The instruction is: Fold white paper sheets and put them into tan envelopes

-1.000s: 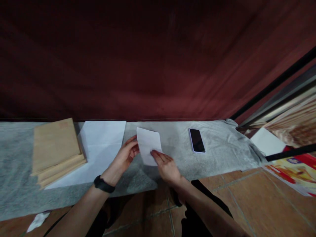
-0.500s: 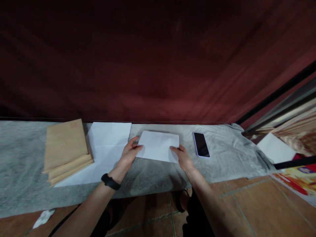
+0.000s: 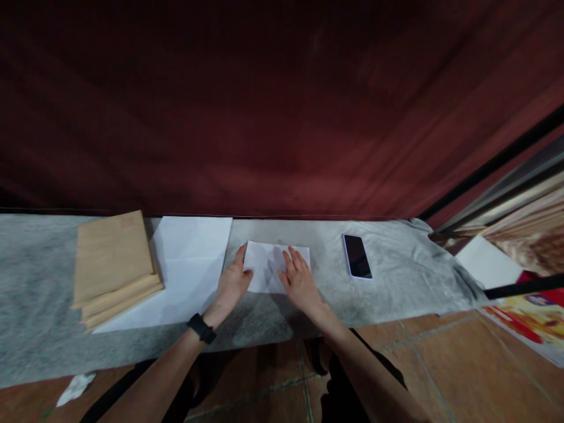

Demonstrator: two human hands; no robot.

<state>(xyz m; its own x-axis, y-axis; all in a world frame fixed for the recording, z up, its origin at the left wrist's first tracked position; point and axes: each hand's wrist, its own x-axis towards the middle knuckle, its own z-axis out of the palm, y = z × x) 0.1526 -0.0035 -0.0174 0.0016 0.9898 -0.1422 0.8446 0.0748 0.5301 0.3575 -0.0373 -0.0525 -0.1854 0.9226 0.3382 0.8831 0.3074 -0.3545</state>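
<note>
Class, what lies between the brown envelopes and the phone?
The head view shows, left to right, a large white sheet, the left hand, a smaller white paper and the right hand.

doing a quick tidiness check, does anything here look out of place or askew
A crumpled white scrap lies on the tiled floor at near left, like stray litter. The brown envelopes are stacked unevenly, near edges staggered, and the grey cloth is rumpled at its right end. The small paper being handled looks undamaged.
</note>
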